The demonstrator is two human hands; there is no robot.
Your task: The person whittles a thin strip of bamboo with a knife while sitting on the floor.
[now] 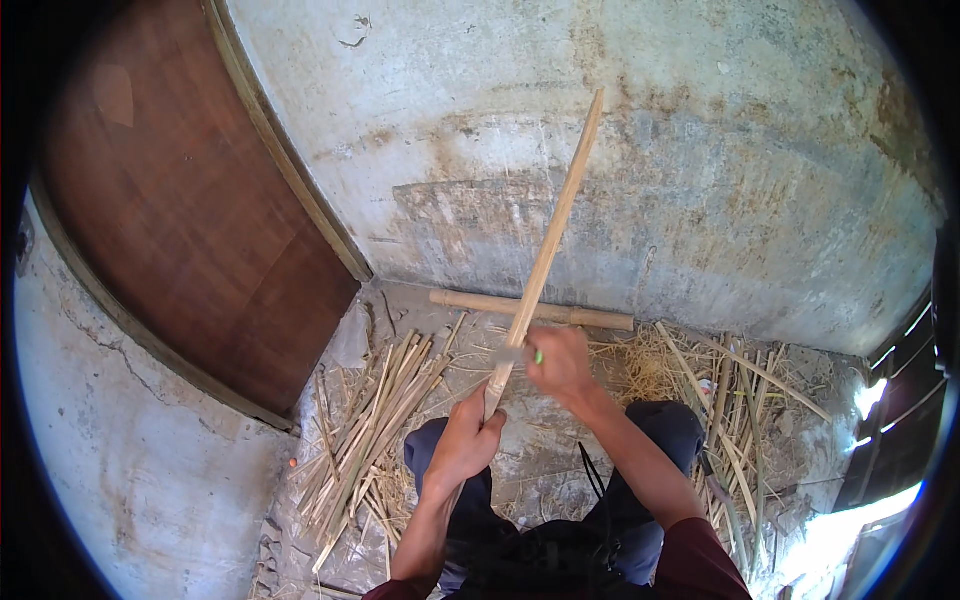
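A long, pale bamboo strip (pixel 553 243) rises from between my knees and leans up to the right, tapering at its far end. My left hand (pixel 467 441) is wrapped round its lower part. Just above that grip, my right hand (pixel 560 361) is closed on a small knife (pixel 510 355) with a bright green bit at its handle. The knife's blade is smeared by motion and lies across the strip; whether it bites into the wood I cannot tell.
Many split bamboo sticks (pixel 375 430) lie heaped on the floor at left. More sticks (pixel 745 400) and curly shavings (pixel 650 368) lie at right. A bamboo pole (pixel 570 313) rests along the foot of the stained wall (pixel 480 130). A brown door (pixel 190 200) stands at left.
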